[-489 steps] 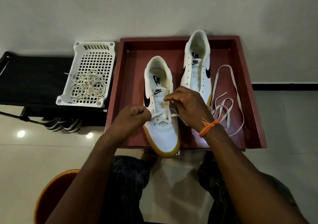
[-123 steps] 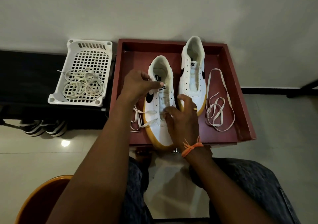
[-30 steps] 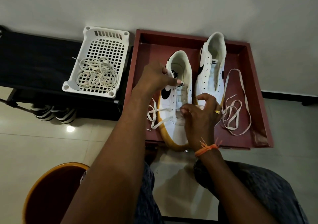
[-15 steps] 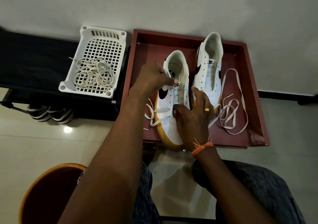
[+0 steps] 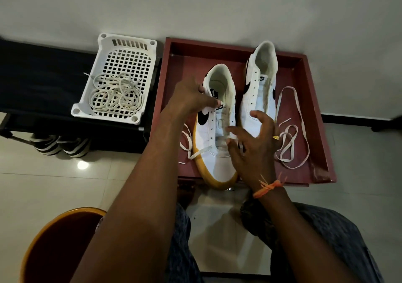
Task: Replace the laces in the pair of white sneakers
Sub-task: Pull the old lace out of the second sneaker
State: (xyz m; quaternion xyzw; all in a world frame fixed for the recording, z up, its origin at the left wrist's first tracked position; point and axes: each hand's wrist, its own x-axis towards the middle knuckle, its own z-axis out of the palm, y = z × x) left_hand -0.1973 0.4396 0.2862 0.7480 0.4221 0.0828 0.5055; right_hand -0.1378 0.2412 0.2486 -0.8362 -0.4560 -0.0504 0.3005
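Observation:
Two white sneakers with black logos stand in a dark red tray point(image 5: 313, 113). The near sneaker point(image 5: 214, 152) has a gum sole and a white lace point(image 5: 187, 145) through its lowest eyelets, the ends trailing to its left. My left hand point(image 5: 191, 100) grips that sneaker's upper side near the collar. My right hand point(image 5: 254, 143) hovers over its right side with fingers spread and loosely bent, holding nothing. The far sneaker point(image 5: 261, 82) has no lace. A loose white lace point(image 5: 291, 134) lies to the right in the tray.
A white plastic basket point(image 5: 124, 43) holding a tangle of cream laces point(image 5: 117, 93) sits on a black rack to the left. Striped shoes point(image 5: 61, 145) stand under the rack. An orange-rimmed stool point(image 5: 43, 235) is at lower left. My knees are below the tray.
My right hand has lifted off the near sneaker's eyelets and spread its fingers, moving slightly right. My left hand keeps its grip on the sneaker's side.

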